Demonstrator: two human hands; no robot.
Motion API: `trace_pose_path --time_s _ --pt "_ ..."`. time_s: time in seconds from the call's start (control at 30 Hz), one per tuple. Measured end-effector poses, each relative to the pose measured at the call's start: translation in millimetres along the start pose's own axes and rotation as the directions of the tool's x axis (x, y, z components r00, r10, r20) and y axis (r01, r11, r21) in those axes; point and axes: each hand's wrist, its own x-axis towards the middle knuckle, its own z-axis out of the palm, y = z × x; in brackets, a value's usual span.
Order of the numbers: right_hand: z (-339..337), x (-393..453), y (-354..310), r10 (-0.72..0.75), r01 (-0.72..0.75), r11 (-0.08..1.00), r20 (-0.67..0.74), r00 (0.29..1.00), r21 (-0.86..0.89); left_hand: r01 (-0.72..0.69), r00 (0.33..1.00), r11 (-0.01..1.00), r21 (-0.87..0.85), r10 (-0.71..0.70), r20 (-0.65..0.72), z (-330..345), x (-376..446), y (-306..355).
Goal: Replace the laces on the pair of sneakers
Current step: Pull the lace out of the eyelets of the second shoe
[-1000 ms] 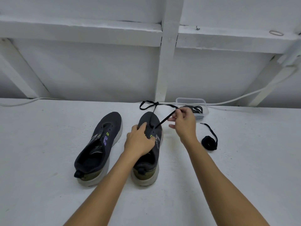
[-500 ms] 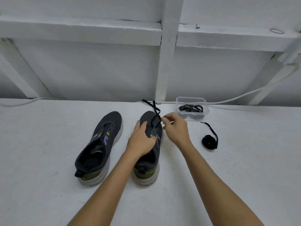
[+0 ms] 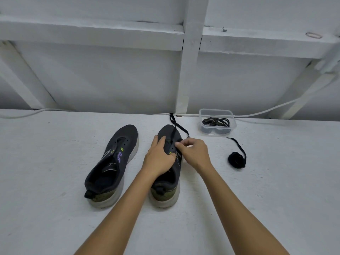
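A: Right sneaker — where, relative to the fingers?
B: Lay directly under both hands, near the middle of the table. Left hand rested on the tongue area, thumb curled against the eyelet row, gripping the upper. Right hand sat just beside it, fingers pinched narrow on the black lace at the eyelets.

A: And the lace beyond the pinch?
B: Ran up over the toe toward the table's far edge, one end touching that edge.

A: Pointing which way?
B: Toe toward the far edge, heel toward the near edge; long axis near to far. Same for the left sneaker, unlaced, alongside toward the left edge, toe tilted slightly rightward.

A: Anything else?
B: Rolled black lace well apart toward the right edge. Clear plastic box at the far edge, with dark laces inside.
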Motion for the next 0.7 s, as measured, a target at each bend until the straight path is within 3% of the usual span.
trace_pose_path --time_s 0.1,0.17,0.3,0.37,0.5,0.7 --pt "-1.8 3.5 -5.2 -0.086 0.086 0.996 -0.023 0.996 -0.019 -0.010 1.000 1.000 0.007 0.010 0.001 -0.2 -0.6 -0.3" --pt "-5.8 8.5 -9.7 -0.096 0.104 0.993 -0.131 0.987 0.063 -0.010 1.000 1.000 -0.004 0.010 0.009 -0.6 -1.6 -0.9" --pt "-26.3 19.2 -24.0 0.101 0.077 0.913 -0.404 0.909 0.401 -0.016 1.000 1.000 -0.022 0.016 0.019 -1.0 -1.0 -2.7" --pt "-31.4 18.7 -25.4 0.133 0.018 0.909 -0.331 0.934 0.415 -0.010 1.000 1.000 -0.020 0.010 0.021 0.2 -0.2 -3.4" --pt "-11.5 4.7 -11.2 0.128 -0.134 0.969 0.044 0.991 0.208 -0.008 1.000 1.000 -0.011 0.008 0.007 0.7 0.9 -3.8" --pt "0.3 7.2 -4.5 -0.100 0.100 0.995 -0.007 0.995 0.003 -0.015 1.000 1.000 -0.001 0.015 0.001 0.4 1.6 -4.5"
